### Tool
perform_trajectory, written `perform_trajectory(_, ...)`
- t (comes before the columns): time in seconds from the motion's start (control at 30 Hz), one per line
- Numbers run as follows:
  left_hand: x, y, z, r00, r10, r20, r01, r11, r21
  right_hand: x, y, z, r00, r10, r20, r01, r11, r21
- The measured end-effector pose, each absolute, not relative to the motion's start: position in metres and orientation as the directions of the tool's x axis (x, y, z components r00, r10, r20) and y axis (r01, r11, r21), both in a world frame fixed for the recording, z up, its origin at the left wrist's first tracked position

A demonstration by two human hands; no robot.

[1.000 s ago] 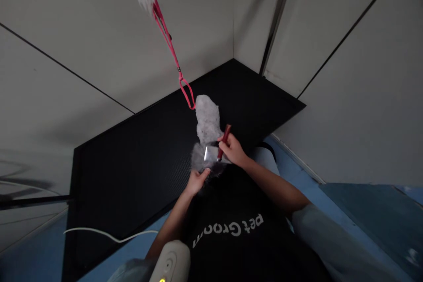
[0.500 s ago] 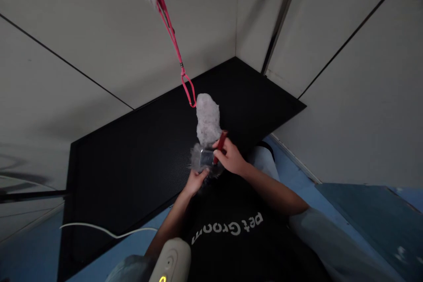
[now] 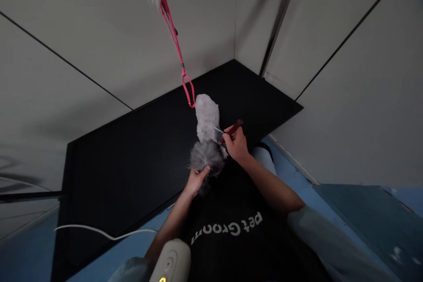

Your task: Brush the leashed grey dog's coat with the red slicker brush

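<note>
A small furry animal or model (image 3: 207, 114) stands on the black table, with a pale, close-cropped body and a grey fluffy tuft (image 3: 207, 154) at its near end. I cannot tell whether it is alive, nor whether the tuft is a head or a tail. My left hand (image 3: 197, 179) pinches the base of that tuft, thumb on top and fingers mostly hidden beneath. In my right hand (image 3: 236, 143) is a slicker brush (image 3: 235, 128) with a dark red handle. Its flat metal head lies just above the tuft's right side, beside the pale body.
A pink loop leash (image 3: 178, 48) hangs over the table (image 3: 132, 167) beside the body's far end, with white strands at its top. Light walls (image 3: 82, 44) stand behind. A white cable (image 3: 105, 234) crosses the near left corner; a pale device (image 3: 172, 262) sits at my front.
My right hand has lifted the slicker brush off the grey tuft and moved it up and right. The tuft now shows fanned out. My left hand keeps its hold.
</note>
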State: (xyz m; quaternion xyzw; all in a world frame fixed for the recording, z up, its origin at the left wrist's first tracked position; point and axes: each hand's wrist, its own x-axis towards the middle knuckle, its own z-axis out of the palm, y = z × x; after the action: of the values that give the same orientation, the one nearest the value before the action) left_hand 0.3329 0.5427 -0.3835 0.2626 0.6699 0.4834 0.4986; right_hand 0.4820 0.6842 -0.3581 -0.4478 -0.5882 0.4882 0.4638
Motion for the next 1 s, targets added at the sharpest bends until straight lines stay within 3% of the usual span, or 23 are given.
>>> perform_trajectory(0.17, 0.330, 0.541, -0.385, -0.324, 0.839, -0.436, -0.201, 0.390, 0.899, 0.476, 0.692, -0.363, -0.411, 0.909, 0.064, 0.020, 0.079, -0.997)
perform_trajectory(0.43, 0.322, 0.537, -0.393, -0.303, 0.848, -0.434, -0.142, 0.410, 0.901, 0.472, 0.690, -0.375, -0.141, 0.980, 0.139, 0.026, 0.144, -0.989)
perform_trajectory(0.57, 0.322, 0.535, -0.399, -0.325, 0.835, -0.444, -0.201, 0.398, 0.895, 0.478, 0.699, -0.368, 0.011, 0.984, 0.177, 0.008, 0.176, -0.984)
perform_trajectory(0.7, 0.323, 0.538, -0.398, -0.321, 0.850, -0.419, -0.201, 0.371, 0.907, 0.477, 0.702, -0.364, -0.393, 0.906, 0.155, -0.012, 0.163, -0.986)
perform_trajectory(0.73, 0.323, 0.538, -0.397, -0.312, 0.858, -0.409, -0.195, 0.363, 0.911, 0.476, 0.703, -0.363, -0.405, 0.902, 0.148, -0.015, 0.156, -0.988)
perform_trajectory(0.87, 0.320, 0.540, -0.396, -0.312, 0.863, -0.398, -0.158, 0.366, 0.917, 0.473, 0.705, -0.360, -0.118, 0.976, 0.186, -0.036, 0.183, -0.983)
perform_trajectory(1.0, 0.315, 0.540, -0.398, -0.291, 0.849, -0.440, -0.175, 0.405, 0.897, 0.475, 0.707, -0.357, -0.382, 0.908, 0.175, 0.002, 0.190, -0.982)
